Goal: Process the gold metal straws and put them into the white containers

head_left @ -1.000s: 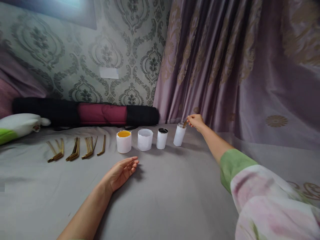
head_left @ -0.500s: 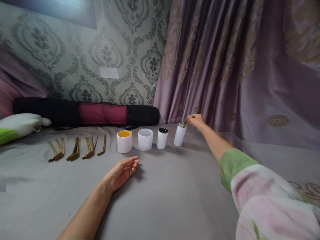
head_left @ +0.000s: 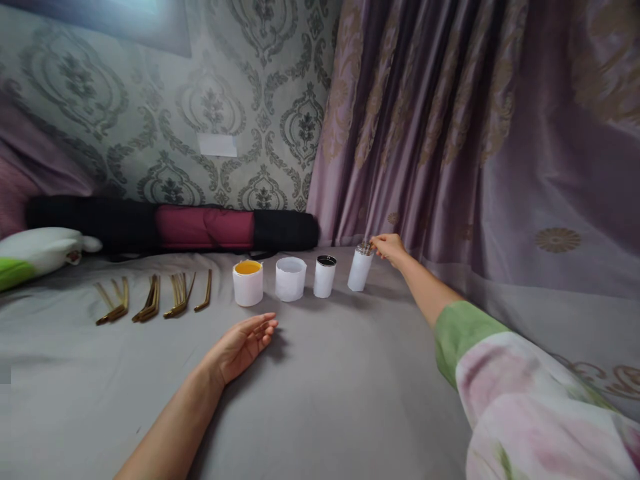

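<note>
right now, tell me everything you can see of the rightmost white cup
The cup is tall, narrow and white, matte like paper or plastic, with a clearer rim. It stands upright on the grey sheet, last of a row, not touching the black-rimmed cup. The right hand pinches a thin gold stick at its mouth. Contents hidden.

Dim, soft light — warped edges

Black-and-maroon rolled bag (head_left: 200, 228) along patterned wallpaper (head_left: 250, 100); mauve curtain (head_left: 475, 133) at right; white-green cushion (head_left: 35, 250) far left; grey bed sheet (head_left: 350, 387) beneath.
</note>
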A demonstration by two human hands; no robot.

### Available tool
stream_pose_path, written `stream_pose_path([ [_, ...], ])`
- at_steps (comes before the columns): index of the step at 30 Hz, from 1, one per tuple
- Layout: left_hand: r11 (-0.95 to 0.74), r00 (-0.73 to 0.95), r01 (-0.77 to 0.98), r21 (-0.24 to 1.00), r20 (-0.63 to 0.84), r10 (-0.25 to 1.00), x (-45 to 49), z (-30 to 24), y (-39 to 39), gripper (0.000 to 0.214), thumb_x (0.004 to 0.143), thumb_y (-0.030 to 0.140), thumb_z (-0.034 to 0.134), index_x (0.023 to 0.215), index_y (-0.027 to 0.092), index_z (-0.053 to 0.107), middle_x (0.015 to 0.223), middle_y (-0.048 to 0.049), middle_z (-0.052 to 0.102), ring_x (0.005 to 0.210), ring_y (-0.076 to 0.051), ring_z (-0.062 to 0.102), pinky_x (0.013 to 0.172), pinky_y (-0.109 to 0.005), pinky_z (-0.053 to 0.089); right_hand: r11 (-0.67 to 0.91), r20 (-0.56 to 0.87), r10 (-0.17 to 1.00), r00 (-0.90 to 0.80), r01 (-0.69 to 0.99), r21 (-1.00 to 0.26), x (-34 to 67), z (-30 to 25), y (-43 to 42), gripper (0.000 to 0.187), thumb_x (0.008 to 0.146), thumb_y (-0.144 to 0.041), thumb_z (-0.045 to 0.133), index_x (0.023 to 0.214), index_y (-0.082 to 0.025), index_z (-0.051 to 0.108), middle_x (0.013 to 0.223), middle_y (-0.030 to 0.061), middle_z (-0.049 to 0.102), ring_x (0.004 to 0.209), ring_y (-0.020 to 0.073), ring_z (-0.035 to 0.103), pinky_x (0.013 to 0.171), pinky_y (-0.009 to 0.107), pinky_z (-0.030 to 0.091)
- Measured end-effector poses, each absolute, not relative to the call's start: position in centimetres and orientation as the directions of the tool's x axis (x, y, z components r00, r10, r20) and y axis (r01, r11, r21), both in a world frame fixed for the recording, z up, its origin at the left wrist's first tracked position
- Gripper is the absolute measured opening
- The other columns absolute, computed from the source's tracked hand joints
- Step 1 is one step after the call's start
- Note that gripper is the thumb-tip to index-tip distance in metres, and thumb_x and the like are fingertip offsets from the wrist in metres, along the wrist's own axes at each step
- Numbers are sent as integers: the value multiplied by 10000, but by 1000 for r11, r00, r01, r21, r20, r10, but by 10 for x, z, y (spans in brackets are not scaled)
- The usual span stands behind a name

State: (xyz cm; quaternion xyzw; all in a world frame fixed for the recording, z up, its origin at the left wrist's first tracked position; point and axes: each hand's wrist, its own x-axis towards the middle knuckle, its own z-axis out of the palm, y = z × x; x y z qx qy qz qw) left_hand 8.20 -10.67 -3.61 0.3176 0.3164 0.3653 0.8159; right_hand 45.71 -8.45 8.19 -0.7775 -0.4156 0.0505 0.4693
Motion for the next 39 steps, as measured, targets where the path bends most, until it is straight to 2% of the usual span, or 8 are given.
stream_pose_path([
  [11,534,536,-393,749,-285,795,82,-37,-104,146,759,94,539,894,74,590,772,-95,633,614,-93,596,547,-168,510,-187,297,701,648,569,-801,456,80,-87,244,794,-306,477,760,-125,637,691,51,644,360,18,450,307,117,295],
  [23,537,531,-393,746,-293,795,82,-36,-106,155,752,86,547,902,66,583,772,-96,627,610,-89,589,546,-166,509,-171,288,689,665,535,-827,461,78,-92,245,792,-304,475,746,-116,625,662,52,625,359,23,440,301,119,289],
  [39,539,523,-400,741,-299,798,83,-37,-104,186,735,79,561,918,59,584,792,-98,625,619,-92,585,549,-175,507,-76,259,649,716,399,-914,448,72,-110,223,796,-269,481,689,-109,594,599,32,589,337,23,422,297,137,294],
])
